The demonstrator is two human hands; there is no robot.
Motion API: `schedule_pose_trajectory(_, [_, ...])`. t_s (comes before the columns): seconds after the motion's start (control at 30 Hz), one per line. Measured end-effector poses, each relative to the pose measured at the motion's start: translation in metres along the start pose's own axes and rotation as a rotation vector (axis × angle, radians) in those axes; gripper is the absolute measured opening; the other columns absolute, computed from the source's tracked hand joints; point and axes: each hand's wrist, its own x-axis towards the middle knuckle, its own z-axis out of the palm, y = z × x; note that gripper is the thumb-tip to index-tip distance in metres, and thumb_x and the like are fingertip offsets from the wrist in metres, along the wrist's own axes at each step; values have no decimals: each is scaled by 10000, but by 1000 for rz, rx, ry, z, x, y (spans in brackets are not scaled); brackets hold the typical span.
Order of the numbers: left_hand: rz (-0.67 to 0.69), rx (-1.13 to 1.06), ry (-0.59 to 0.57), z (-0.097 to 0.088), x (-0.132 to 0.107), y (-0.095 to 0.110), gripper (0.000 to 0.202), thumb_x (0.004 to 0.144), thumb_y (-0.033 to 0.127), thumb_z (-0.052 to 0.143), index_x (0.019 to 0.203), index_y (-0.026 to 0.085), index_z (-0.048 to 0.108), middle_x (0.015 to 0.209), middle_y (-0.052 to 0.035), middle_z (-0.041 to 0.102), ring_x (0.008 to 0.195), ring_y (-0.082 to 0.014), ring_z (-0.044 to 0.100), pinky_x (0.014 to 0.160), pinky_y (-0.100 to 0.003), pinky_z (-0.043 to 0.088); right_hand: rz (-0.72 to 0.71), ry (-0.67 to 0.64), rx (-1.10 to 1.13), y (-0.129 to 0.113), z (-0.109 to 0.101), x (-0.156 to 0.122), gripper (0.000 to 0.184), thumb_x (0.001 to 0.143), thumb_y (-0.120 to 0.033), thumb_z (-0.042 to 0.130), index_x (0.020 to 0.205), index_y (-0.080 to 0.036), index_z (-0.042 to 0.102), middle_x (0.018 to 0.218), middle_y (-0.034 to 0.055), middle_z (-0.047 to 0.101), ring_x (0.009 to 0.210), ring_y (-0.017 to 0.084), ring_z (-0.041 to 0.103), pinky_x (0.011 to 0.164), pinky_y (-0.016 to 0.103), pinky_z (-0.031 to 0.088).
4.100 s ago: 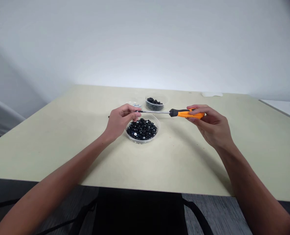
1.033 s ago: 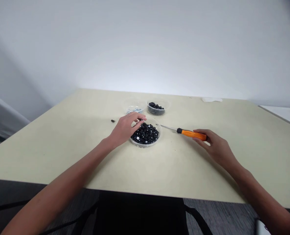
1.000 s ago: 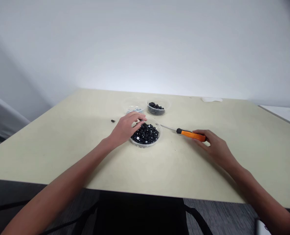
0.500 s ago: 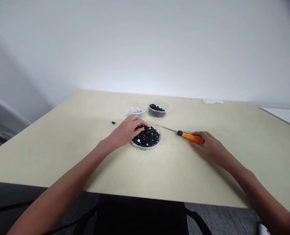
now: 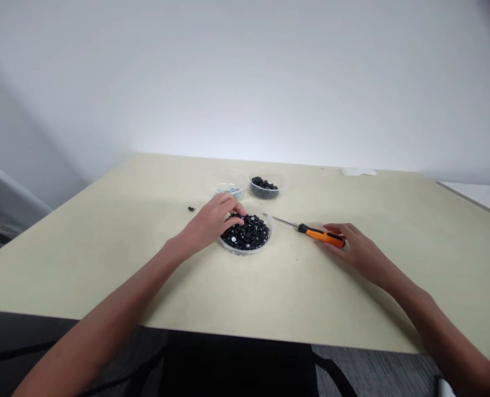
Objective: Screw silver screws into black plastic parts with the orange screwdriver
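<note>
1. Left hand (image 5: pixel 211 221): it's curved over the near bowl's rim, fingers bent and dipping down to the pile. Can't tell from this angle if it's pinching a piece or just touching them.
2. Right hand (image 5: pixel 359 246): fingers are curled around the handle, down low near the table, not spread out flat.
3. That handle belongs to an orange-handled screwdriver (image 5: pixel 322 235) with a black collar and a thin steel shaft. It lies roughly level, and its tip points left, ending just beside the near bowl.
4. The clear plastic bowl (image 5: pixel 245 252) sits between both hands, packed with black round parts (image 5: pixel 249 234), some showing shiny silver centres.
5. Behind it, a second clear bowl (image 5: pixel 279 177) holds a smaller heap of black parts (image 5: pixel 263 188).
6. Just left of that one, a third clear bowl (image 5: pixel 214 187) has small silver screws (image 5: pixel 231 192) in it.
7. One lone black piece (image 5: pixel 191 209) sits on the table, out to the left of the left hand.
8. All of this is on a pale cream table (image 5: pixel 104 275), with a small white object (image 5: pixel 358 172) up near its far edge, and dark carpet (image 5: pixel 372 370) shows below the near edge.
</note>
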Motion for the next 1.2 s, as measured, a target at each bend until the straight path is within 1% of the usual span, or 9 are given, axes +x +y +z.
schedule_pose_trajectory(0.53, [11, 5, -88, -2, -1, -3, 46, 932, 268, 606, 958, 242, 633, 1028, -17, 615, 1009, -192, 585, 902, -354, 479, -46, 81, 39, -11, -7, 14, 495, 916, -588, 480, 1230, -222, 591, 1242, 132, 645, 1071, 298, 659, 856, 437, 554])
schedule_pose_trajectory(0.63, [-26, -25, -31, -14, 14, -11, 177, 911, 360, 640, 1049, 254, 672, 1065, -29, 645, 1005, -194, 607, 907, -353, 485, -92, 104, 41, -25, -16, 27, 464, 910, -593, 495, 1194, -245, 611, 1227, 117, 653, 1062, 295, 659, 834, 429, 553])
schedule_pose_trajectory(0.77, [-107, 25, 76, -39, 60, -43, 267, 942, 371, 559, 1102, 180, 657, 1142, -90, 671, 1006, -197, 627, 872, -327, 492, -238, 159, 119, -62, -35, 73, 363, 926, -502, 518, 1120, -219, 635, 1175, 110, 677, 1008, 263, 674, 872, 411, 533])
schedule_pose_trajectory(0.8, [-151, 56, 34, -44, 74, -52, 273, 926, 354, 565, 1106, 167, 650, 1152, -102, 674, 1019, -204, 630, 871, -323, 489, -260, 147, 153, -74, -40, 89, 350, 932, -483, 512, 1110, -211, 642, 1171, 111, 682, 1006, 259, 673, 868, 403, 534])
schedule_pose_trajectory(0.87, [-194, 142, -198, -47, 99, -70, 318, 880, 347, 592, 1130, 158, 642, 1209, -120, 664, 1064, -228, 625, 871, -323, 482, -321, 73, 176, -98, -45, 124, 318, 945, -419, 490, 1103, -196, 652, 1202, 109, 680, 1053, 253, 654, 888, 391, 522])
schedule_pose_trajectory(0.93, [-229, 258, -475, -44, 119, -82, 418, 819, 366, 634, 1187, 170, 628, 1281, -135, 641, 1098, -263, 613, 867, -341, 474, -358, -96, 68, -119, -44, 159, 335, 954, -354, 469, 1186, -176, 635, 1259, 118, 661, 1113, 251, 627, 941, 390, 487])
schedule_pose_trajectory(1.0, [-258, 332, -649, -35, 131, -89, 515, 731, 394, 701, 1195, 181, 633, 1305, -149, 635, 1101, -296, 610, 862, -360, 470, -297, -273, -53, -133, -36, 190, 388, 923, -340, 523, 1259, -164, 606, 1285, 138, 649, 1110, 265, 627, 937, 396, 481])
schedule_pose_trajectory(1.1, [-272, 347, -710, -18, 138, -96, 647, 602, 418, 781, 1188, 183, 642, 1264, -167, 660, 1021, -316, 632, 793, -371, 486, -246, -401, -122, -140, -16, 223, 580, 747, -410, 741, 1274, -209, 606, 1284, 145, 655, 1118, 338, 618, 888, 428, 496])
schedule_pose_trajectory(1.2, [-274, 351, -700, -5, 140, -103, 621, 577, 419, 779, 1143, 193, 658, 1183, -167, 690, 938, -305, 639, 740, -371, 485, -186, -484, -172, -138, 4, 239, 693, 645, -464, 801, 1262, -220, 601, 1237, 167, 666, 1055, 383, 629, 818, 458, 503])
